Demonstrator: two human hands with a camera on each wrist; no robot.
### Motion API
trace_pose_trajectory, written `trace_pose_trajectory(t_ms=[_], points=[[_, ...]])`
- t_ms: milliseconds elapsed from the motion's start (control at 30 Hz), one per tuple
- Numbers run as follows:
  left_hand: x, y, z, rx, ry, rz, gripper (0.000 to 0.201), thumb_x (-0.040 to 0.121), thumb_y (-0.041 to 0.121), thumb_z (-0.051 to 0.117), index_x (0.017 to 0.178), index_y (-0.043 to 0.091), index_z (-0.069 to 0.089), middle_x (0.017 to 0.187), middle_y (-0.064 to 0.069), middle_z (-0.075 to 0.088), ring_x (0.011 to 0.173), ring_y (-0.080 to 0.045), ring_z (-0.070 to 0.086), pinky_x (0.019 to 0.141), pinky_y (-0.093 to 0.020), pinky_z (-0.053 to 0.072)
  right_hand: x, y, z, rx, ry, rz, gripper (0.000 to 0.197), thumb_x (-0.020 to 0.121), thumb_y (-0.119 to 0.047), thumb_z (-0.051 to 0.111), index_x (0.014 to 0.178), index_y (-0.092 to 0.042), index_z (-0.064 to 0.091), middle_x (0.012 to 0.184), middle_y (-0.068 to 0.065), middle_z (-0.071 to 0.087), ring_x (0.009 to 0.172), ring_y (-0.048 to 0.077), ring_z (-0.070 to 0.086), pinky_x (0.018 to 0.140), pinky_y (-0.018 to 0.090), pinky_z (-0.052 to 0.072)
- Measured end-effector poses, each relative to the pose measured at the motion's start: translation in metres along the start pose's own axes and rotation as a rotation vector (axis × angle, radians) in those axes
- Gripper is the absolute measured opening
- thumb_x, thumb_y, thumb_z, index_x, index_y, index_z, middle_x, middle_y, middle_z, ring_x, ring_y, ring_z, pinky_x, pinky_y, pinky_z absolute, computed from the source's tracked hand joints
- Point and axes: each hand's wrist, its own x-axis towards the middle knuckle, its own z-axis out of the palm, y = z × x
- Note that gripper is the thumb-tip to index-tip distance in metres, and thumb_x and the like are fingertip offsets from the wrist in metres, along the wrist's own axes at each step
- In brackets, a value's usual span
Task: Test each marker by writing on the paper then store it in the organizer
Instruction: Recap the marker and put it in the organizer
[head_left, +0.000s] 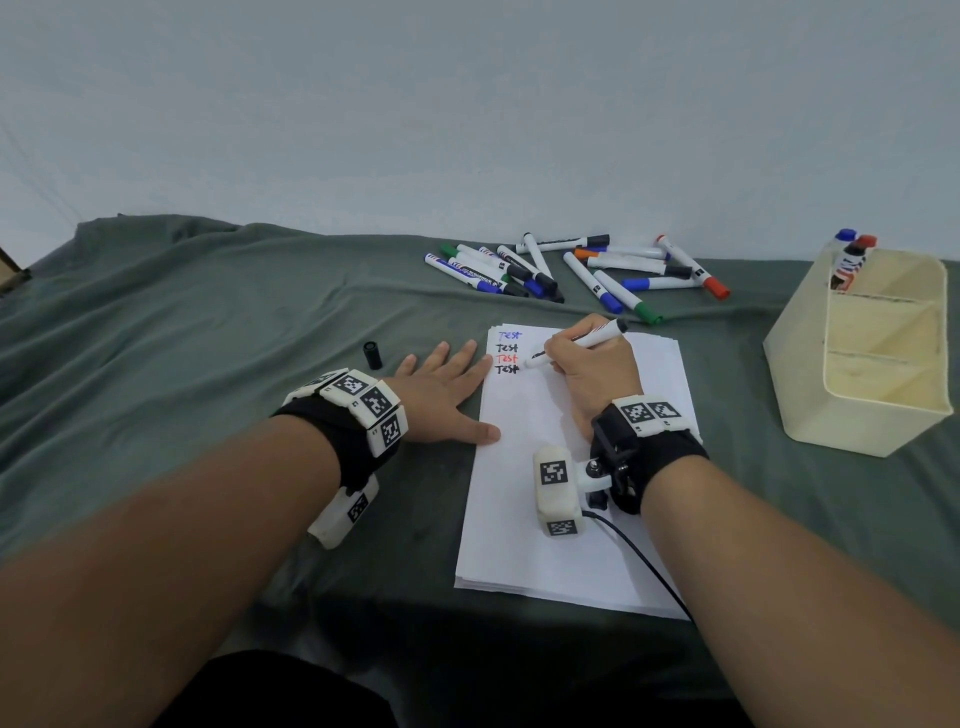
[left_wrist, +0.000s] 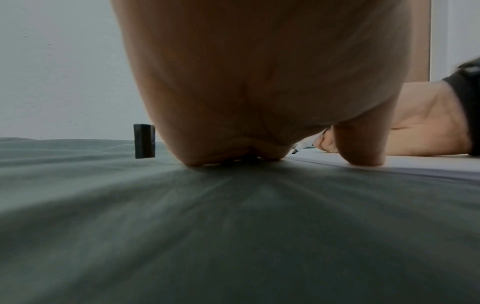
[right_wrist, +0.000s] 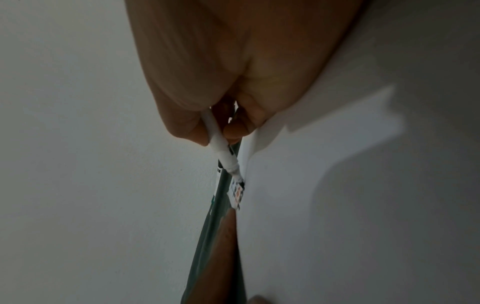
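Marker (head_left: 576, 343) barrel mostly hidden inside right hand (head_left: 592, 369). Organizer (head_left: 878, 395) markers' lower halves hidden by wall. Left wrist view: fingers hidden under palm (left_wrist: 259, 82).

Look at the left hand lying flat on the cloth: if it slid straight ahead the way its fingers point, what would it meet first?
Probably the loose markers piled at the back. The left hand points up and rightward along the paper edge; the black cap stands left of that line. Depth is uncertain.
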Motion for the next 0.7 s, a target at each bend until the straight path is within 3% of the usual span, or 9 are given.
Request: trace_pose_trajectory(t_ms=[100, 200, 267, 400, 533, 633, 700], points=[[0.000, 0.001, 0.000, 0.001, 0.002, 0.002, 0.101, 0.085, 0.076, 0.043, 0.154, 0.032, -0.018, 0.160, 0.005, -0.028, 0.149, -0.022, -0.021, 0.120, -0.054, -0.005, -0.002, -0.003, 0.000, 0.059, 0.029, 0.029, 0.003, 0.076, -0.021, 0.066, 0.074, -0.021, 0.068, 0.065, -0.008, 0.070, 0.059, 0.000, 0.060, 0.056, 0.019, 0.045], [-0.001, 0.001, -0.001, 0.002, 0.006, -0.001, 0.101, 0.086, 0.075, 0.043, 0.154, 0.031, -0.017, 0.160, 0.005, -0.027, 0.149, -0.023, -0.021, 0.120, -0.053, -0.005, -0.004, -0.005, -0.004, 0.218, 0.080, 0.071, 0.006, 0.068, -0.026, 0.070, 0.065, -0.030, 0.073, 0.066, -0.004, 0.071, 0.065, 0.010, 0.066, 0.070, 0.033, 0.055], [-0.001, 0.001, 0.000, 0.001, 0.009, 0.002, 0.101, 0.086, 0.075, 0.043, 0.154, 0.031, -0.017, 0.160, 0.005, -0.027, 0.149, -0.023, -0.020, 0.120, -0.053, -0.005, -0.006, -0.004, -0.009, 0.279, 0.068, 0.068, 0.003, 0.064, -0.030, 0.073, 0.065, -0.033, 0.074, 0.067, -0.002, 0.072, 0.067, 0.012, 0.067, 0.075, 0.033, 0.057], [0.000, 0.000, 0.002, -0.003, 0.029, 0.007, 0.100, 0.086, 0.074, 0.044, 0.154, 0.032, -0.016, 0.161, 0.005, -0.026, 0.149, -0.022, -0.019, 0.120, -0.053, -0.004, -0.010, -0.003, -0.025, 0.331, 0.001, 0.080, 0.012, 0.063, -0.035, 0.084, 0.071, -0.029, 0.077, 0.065, 0.002, 0.068, 0.059, 0.013, 0.059, 0.063, 0.028, 0.051], [0.003, -0.003, 0.004, 0.004, 0.047, 0.016, 0.100, 0.085, 0.076, 0.043, 0.154, 0.032, -0.015, 0.161, 0.006, -0.024, 0.149, -0.021, -0.018, 0.120, -0.053, -0.003, -0.014, 0.000, -0.041, 0.377, -0.056, 0.111, 0.008, 0.075, -0.027, 0.086, 0.078, -0.027, 0.079, 0.064, 0.006, 0.064, 0.055, 0.015, 0.054, 0.053, 0.025, 0.045], [0.004, -0.005, 0.005, 0.018, 0.072, 0.015, 0.101, 0.083, 0.079, 0.042, 0.155, 0.034, -0.012, 0.163, 0.006, -0.020, 0.151, -0.021, -0.013, 0.121, -0.051, 0.000, -0.017, 0.003, -0.047, 0.544, -0.094, 0.169, 0.005, 0.087, -0.012, 0.077, 0.084, -0.015, 0.079, 0.065, 0.007, 0.064, 0.058, 0.016, 0.056, 0.052, 0.023, 0.047], [0.002, -0.007, 0.004, 0.049, 0.131, 0.006, 0.100, 0.080, 0.082, 0.042, 0.156, 0.034, -0.001, 0.165, 0.006, -0.007, 0.151, -0.022, -0.001, 0.121, -0.050, 0.009, -0.018, 0.004, -0.049, 0.640, -0.111, 0.188, 0.010, 0.092, -0.007, 0.070, 0.088, -0.008, 0.079, 0.068, 0.010, 0.066, 0.058, 0.017, 0.060, 0.053, 0.022, 0.051]])
